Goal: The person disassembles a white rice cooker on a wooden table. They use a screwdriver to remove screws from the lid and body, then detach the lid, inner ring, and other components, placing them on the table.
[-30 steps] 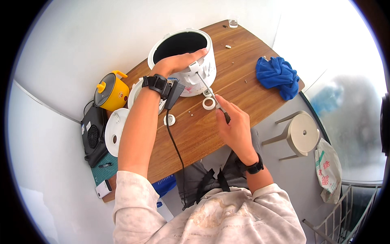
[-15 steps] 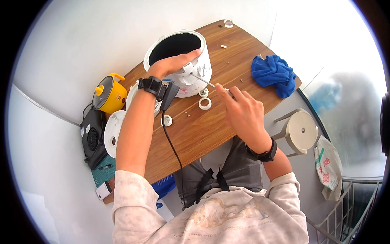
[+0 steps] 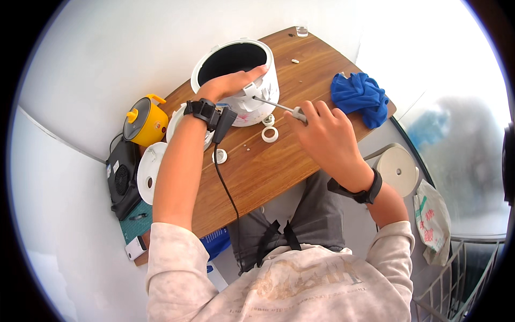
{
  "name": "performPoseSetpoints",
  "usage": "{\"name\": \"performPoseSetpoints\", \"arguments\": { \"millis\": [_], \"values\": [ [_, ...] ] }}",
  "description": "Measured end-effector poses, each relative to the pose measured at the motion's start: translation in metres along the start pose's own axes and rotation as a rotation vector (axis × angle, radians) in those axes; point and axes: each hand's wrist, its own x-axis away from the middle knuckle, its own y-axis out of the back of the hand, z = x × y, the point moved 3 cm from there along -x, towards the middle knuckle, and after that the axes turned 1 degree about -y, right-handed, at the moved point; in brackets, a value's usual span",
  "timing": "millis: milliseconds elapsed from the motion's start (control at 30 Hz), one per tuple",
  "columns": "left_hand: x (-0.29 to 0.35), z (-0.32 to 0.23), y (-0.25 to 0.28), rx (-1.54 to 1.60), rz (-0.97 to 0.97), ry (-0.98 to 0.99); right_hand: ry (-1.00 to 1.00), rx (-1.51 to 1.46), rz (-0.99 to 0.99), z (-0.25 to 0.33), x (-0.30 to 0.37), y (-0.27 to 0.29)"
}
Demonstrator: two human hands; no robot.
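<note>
A white rice cooker body [image 3: 252, 117] with a floral print and a dark hollow inside stands on the wooden table [image 3: 257, 172]. My left hand [image 3: 229, 85] lies across its near rim and grips it, the fingers pointing right. In my right hand [image 3: 328, 138] is a screwdriver [image 3: 299, 114] with a pale handle. Its metal shaft slants up to the left, and the tip meets a white bracket [image 3: 248, 97] on the cooker's side. Whether a screw is there cannot be made out. Beside the cooker lies a white ring [image 3: 270, 134], with a small white part [image 3: 269, 120] behind it.
White round covers [image 3: 146, 166], a yellow pot [image 3: 148, 126] and a black appliance [image 3: 122, 172] crowd the left side. A blue cloth [image 3: 360, 99] lies far right, a small glass [image 3: 302, 30] at the back corner. A black cable [image 3: 228, 188] hangs from my left wrist. A stool [image 3: 398, 170] stands right.
My right hand has shifted slightly right and its wrist has turned, so more of the screwdriver's handle shows. The tip stays at the bracket, and my left hand remains on the rim.
</note>
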Motion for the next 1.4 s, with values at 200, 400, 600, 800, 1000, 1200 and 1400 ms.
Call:
{"name": "performPoseSetpoints", "arguments": {
  "millis": [200, 400, 600, 800, 1000, 1200, 1400],
  "values": [
    [0.009, -0.010, 0.003, -0.090, 0.045, -0.038, -0.273, -0.633, 0.104, 0.001, 0.018, -0.001],
    [0.001, -0.004, -0.001, -0.085, 0.021, -0.047, -0.729, -1.276, 0.149, 0.009, 0.046, -0.046],
    [0.015, -0.014, 0.004, -0.067, 0.034, -0.055, -1.033, -2.138, 0.400, 0.030, 0.060, -0.045],
    [0.008, -0.011, 0.005, -0.072, 0.060, -0.055, -1.282, -2.484, 0.332, 0.059, 0.054, -0.062],
    [0.014, -0.016, 0.005, -0.058, 0.059, -0.038, -1.240, -2.662, 0.292, 0.073, 0.044, -0.062],
    [0.011, -0.014, 0.005, -0.063, 0.056, -0.044, -1.238, -2.719, 0.247, 0.077, 0.044, -0.063],
    [0.014, -0.016, 0.005, -0.044, 0.051, -0.049, -1.230, -2.762, 0.236, 0.080, 0.044, -0.062]
  ]
}}
